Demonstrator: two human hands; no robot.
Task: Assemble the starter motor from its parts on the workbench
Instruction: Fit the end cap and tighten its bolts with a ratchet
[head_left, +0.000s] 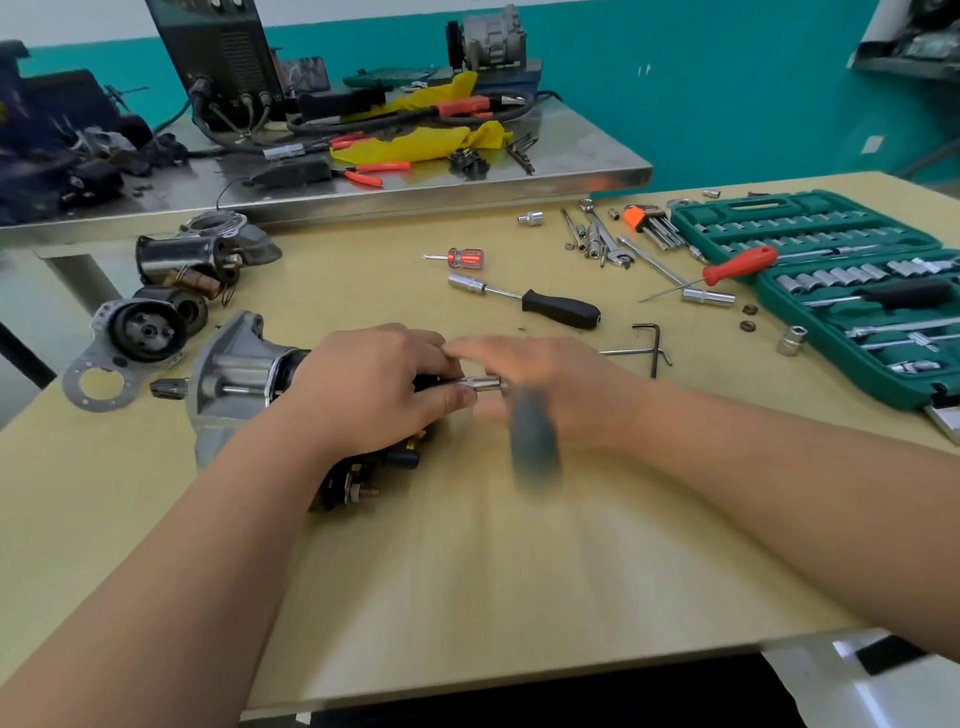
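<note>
The starter motor lies on its side on the wooden workbench, its silver nose housing to the left and its black solenoid end with terminals toward me. My left hand lies over the motor body, fingers curled round it and thumb beside a chrome socket set against the motor's right end. My right hand is blurred and holds a socket wrench at its head. The wrench's dark handle points toward me, smeared by motion.
Loose motor parts sit at the left: a flanged end cap, a metal cylinder, a small pinion. A black-handled nut driver, a red screwdriver, a hex key and an open green socket set lie to the right. A cluttered steel bench stands behind.
</note>
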